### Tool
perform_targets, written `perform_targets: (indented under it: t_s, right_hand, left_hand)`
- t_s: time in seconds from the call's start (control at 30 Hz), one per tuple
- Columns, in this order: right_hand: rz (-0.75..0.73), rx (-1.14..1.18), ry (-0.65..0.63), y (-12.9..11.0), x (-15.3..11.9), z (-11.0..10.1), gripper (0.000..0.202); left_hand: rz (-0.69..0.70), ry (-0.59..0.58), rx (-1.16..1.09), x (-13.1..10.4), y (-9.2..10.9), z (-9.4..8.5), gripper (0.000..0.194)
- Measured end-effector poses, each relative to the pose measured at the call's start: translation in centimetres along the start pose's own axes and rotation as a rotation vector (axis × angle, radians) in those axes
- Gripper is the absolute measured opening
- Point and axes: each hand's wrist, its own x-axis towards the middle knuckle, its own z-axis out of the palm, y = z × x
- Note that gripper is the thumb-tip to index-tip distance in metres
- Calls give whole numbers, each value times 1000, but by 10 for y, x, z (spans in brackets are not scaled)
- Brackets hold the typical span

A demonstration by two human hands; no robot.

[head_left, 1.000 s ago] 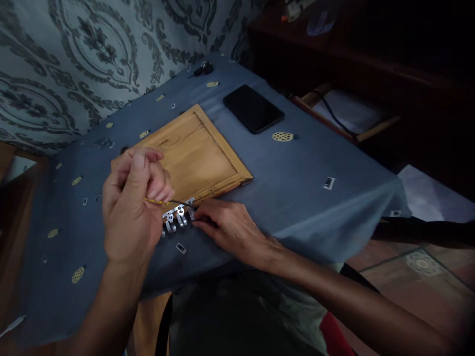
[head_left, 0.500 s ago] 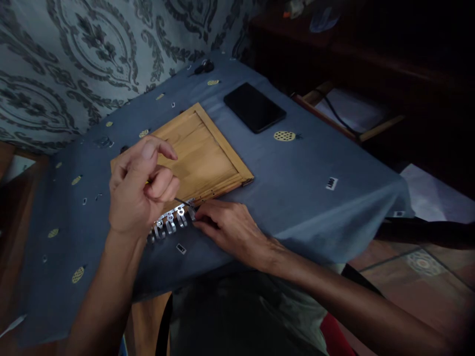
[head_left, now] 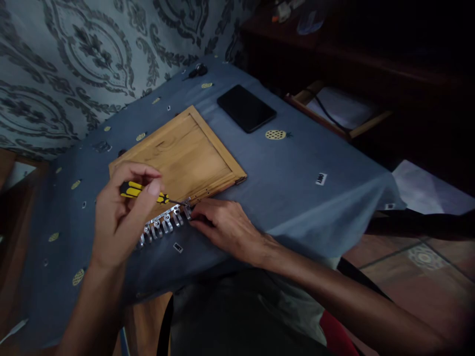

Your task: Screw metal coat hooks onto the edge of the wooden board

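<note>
A yellow and black screwdriver [head_left: 162, 198] lies in my left hand [head_left: 124, 212], its handle between thumb and fingers. Its thin shaft points right, with the tip at the right end of a metal hook rack [head_left: 166, 221]. The rack runs along the near edge of a framed wooden panel [head_left: 185, 153]. My right hand [head_left: 228, 225] pinches the rack's rightmost hook between thumb and forefinger; the fingertips partly cover that hook. Small dark holes show in the panel's edge just right of the rack.
A black phone [head_left: 247, 108] lies beyond the panel on the blue tablecloth [head_left: 304, 207]. Farther back is a small black object [head_left: 198, 70]. An open drawer [head_left: 345, 106] with papers stands at the right, past the table edge.
My left hand has turned and its fingers have loosened, so that the screwdriver handle now shows. My right hand stays at the same hook. The view has shifted slightly.
</note>
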Motion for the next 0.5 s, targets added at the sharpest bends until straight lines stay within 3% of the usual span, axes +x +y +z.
perform_targets:
  t_s: [0.07, 0.13, 0.3, 0.5]
  right_hand:
    - [-8, -3, -6, 0, 0, -1, 6]
    - [-13, -4, -16, 0, 0, -1, 6]
    - [-29, 1, -7, 1, -1, -1, 6]
    - [-10, -2, -8, 1, -1, 0, 7]
  left_hand:
    - [88, 44, 208, -4, 0, -8, 21]
    - [96, 66, 227, -7, 3, -10, 22]
    - [-97, 153, -231, -9, 14, 14, 13]
    - [-81, 180, -391, -6, 19, 41, 21]
